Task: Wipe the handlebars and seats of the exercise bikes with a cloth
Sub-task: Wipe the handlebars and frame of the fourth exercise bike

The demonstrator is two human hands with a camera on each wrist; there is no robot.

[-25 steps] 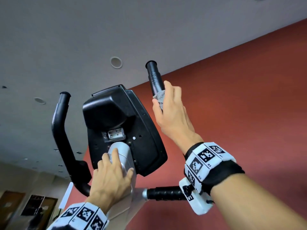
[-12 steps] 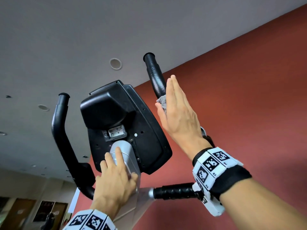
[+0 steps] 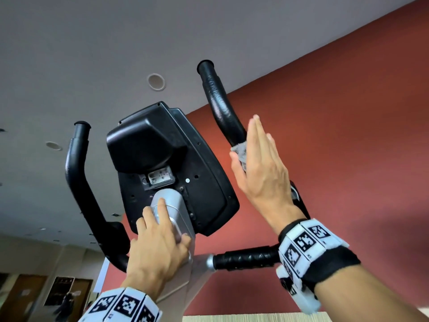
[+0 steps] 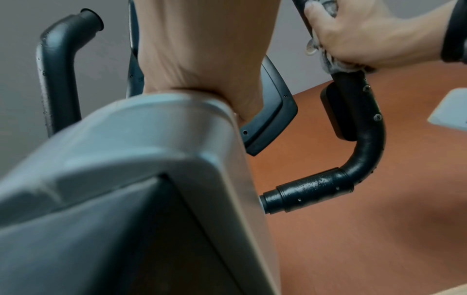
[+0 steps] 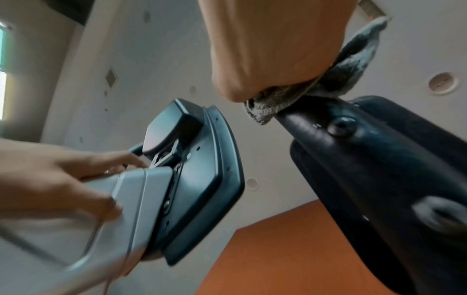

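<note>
The exercise bike's black right handlebar (image 3: 220,105) curves up beside the console (image 3: 162,147). My right hand (image 3: 260,163) lies flat against its lower part, fingers straight and pointing up. It presses a grey cloth (image 3: 240,151) onto the bar, with the thumb on the bar's left side. The right wrist view shows the cloth (image 5: 267,111) squeezed between palm and handlebar (image 5: 379,159). My left hand (image 3: 157,249) grips the silver post (image 3: 171,203) under the console, fingers over it, thumb on its right. The left handlebar (image 3: 79,177) stands untouched. No seat is visible.
A horizontal black grip (image 3: 246,257) juts right from the post, below my right wrist. Behind the bike are a red wall (image 3: 348,112) and a grey ceiling with recessed lights (image 3: 156,82). A corridor with doors (image 3: 27,293) shows at lower left.
My right hand's fingers uncurled from the handlebar and straightened, and the hand with the cloth slid lower down the bar. My left hand stayed on the silver post.
</note>
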